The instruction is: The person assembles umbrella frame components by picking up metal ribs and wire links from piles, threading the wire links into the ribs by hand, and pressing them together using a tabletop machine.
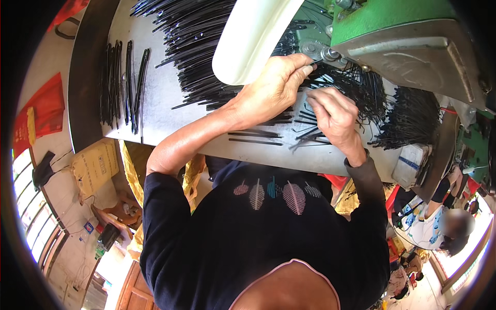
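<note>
1. Our left hand (281, 82) was pinched narrow, seemingly on a thin black strip (316, 62), beside the round metal fitting (330, 54) of the green machine (392, 20); had that part moved, it could have nipped us.
2. Our right hand (335, 114) was curled just beside it; we could not tell whether it held anything.
3. Across the metal tabletop (160, 103) lay a broad strip pile (199, 64) toward the far edge, and a tangled heap (408, 119) near the right end, where crossed ends could have snagged.
4. Loose strips (256, 141) near the front edge could have fallen if our sleeve (368, 181) brushed them.
5. A white curved trough (253, 41) hid some of the pile and crowded our left hand.
</note>
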The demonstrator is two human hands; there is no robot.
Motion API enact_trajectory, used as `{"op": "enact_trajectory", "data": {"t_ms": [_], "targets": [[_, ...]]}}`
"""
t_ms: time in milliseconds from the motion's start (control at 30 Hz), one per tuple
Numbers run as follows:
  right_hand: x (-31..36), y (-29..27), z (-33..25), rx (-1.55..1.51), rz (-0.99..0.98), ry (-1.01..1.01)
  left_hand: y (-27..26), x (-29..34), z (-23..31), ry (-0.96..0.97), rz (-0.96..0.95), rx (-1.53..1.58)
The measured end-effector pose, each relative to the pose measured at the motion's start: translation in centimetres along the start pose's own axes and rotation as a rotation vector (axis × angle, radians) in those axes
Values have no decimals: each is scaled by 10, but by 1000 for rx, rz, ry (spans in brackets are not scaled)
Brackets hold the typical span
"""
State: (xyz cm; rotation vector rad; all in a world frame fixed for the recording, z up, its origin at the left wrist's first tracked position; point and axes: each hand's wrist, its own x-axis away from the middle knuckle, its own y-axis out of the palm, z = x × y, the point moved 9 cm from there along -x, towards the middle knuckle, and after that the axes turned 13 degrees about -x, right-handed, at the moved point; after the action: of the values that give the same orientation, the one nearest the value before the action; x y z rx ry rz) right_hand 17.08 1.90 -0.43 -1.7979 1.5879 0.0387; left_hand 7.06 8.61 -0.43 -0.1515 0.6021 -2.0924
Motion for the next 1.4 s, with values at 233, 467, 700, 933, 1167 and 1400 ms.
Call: {"op": "enact_trajectory", "data": {"t_ms": [233,467,700,933,1167,1400], "targets": [[-17,-20,4,-29,202,196,2,-12,-4,-3,61,-75],[-12,-26,16,-86,271,356,1,-21,2,26,77,-159],[-2,-25,34,-190,346,396,6,-23,-1,12,53,-167],[-2,-25,32,-219,368,398,5,-23,-1,19,79,-177],[-1,-21,35,-242,362,434,3,-22,4,49,97,-251],[6,-25,47,-465,463,542,14,-22,18,251,160,-639]]}}
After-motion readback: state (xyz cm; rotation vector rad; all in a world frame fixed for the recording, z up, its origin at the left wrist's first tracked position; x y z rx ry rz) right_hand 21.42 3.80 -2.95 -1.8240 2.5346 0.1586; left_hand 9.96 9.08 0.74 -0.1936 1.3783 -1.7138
